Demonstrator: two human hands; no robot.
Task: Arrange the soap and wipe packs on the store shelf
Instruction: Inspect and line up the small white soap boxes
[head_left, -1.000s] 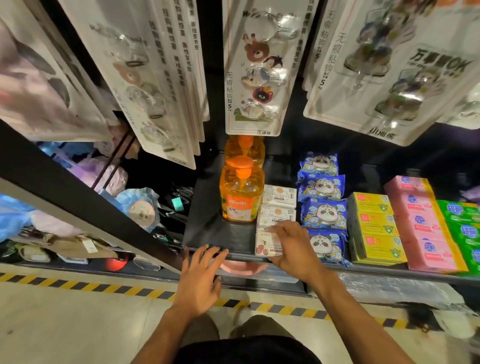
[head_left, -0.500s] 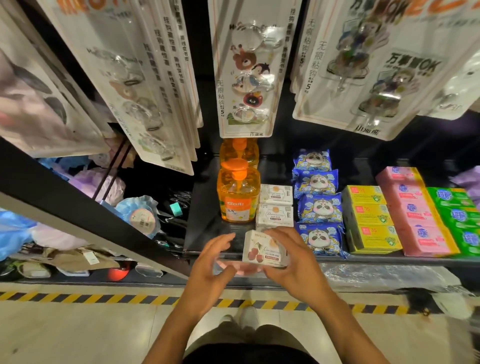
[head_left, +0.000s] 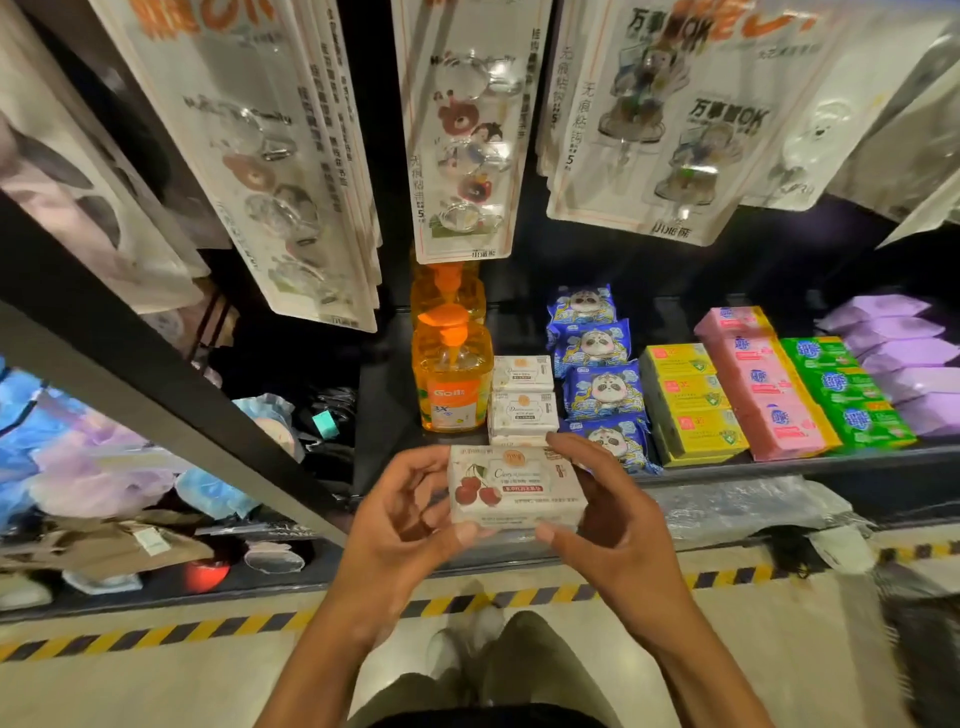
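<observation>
A white cherry-print wipe pack (head_left: 514, 486) is held in front of the black shelf (head_left: 779, 470), off its surface. My left hand (head_left: 402, 514) grips its left end and my right hand (head_left: 613, 514) grips its right end, thumbs under the near edge. Behind it on the shelf lie a row of white soap packs (head_left: 523, 400), blue panda wipe packs (head_left: 597, 382), yellow soap boxes (head_left: 691, 400), pink soap boxes (head_left: 763, 384) and green soap boxes (head_left: 847, 392).
Two orange pump bottles (head_left: 452, 374) stand left of the white packs. Purple packs (head_left: 904, 358) sit at far right. Hook cards (head_left: 462, 130) hang above the shelf. Bath sponges (head_left: 104, 462) fill the left bay. A striped floor line (head_left: 208, 626) runs below.
My right hand lifted the cherry pack off the shelf's front edge and drew it toward me. My left hand came up from the shelf edge and took hold of its left end.
</observation>
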